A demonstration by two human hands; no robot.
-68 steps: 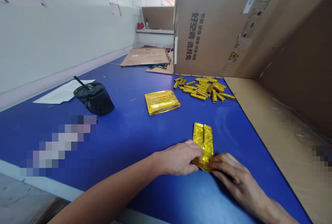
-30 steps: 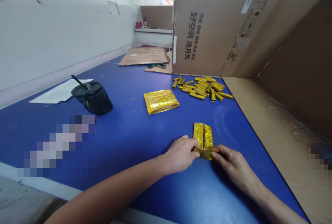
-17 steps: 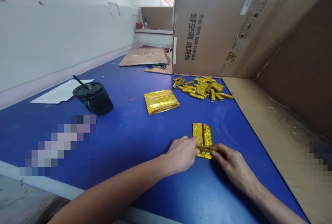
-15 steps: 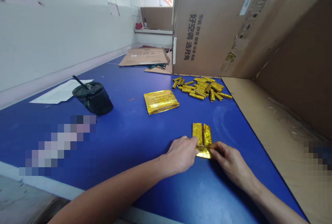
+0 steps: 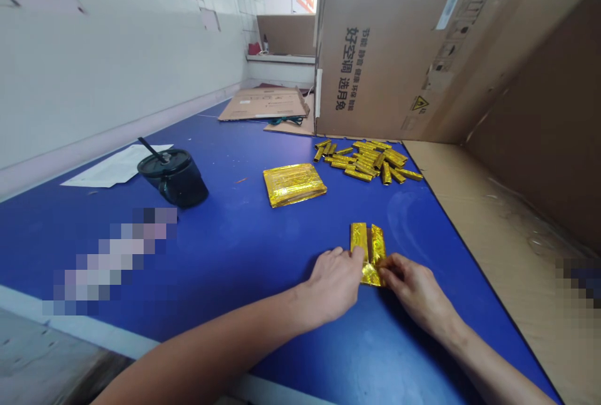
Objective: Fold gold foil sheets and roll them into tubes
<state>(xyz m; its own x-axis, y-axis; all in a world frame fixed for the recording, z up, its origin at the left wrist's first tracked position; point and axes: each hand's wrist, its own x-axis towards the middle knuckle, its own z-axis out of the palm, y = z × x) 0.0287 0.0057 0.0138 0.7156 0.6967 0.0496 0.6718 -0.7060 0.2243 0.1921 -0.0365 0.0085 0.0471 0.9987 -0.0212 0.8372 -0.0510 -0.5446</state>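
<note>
On the blue table lies a partly folded sheet of gold foil paper (image 5: 359,236), its two side flaps turned inward with a dark gap between them. My left hand (image 5: 335,283), fingers curled, grips the sheet's lower left edge. Thumb and fingers of my right hand (image 5: 413,283) pinch its lower right corner. The near end of the sheet is creased, and my fingertips cover parts of it. Farther off sits a flat stack of gold foil sheets (image 5: 295,184). Behind it to the right is a loose pile of small folded gold foil pieces (image 5: 369,158).
A dark lidded cup with a straw (image 5: 176,179) stands at the left, beside white paper (image 5: 106,167). Flat cardboard (image 5: 263,104) lies at the back. A large cardboard box (image 5: 389,48) rises behind the pile, and more cardboard (image 5: 488,205) runs along the right edge.
The raised strip across the near end of the gold foil paper now lies flatter. My left fingers have shifted slightly, still on the sheet; my right hand keeps its pinch.
</note>
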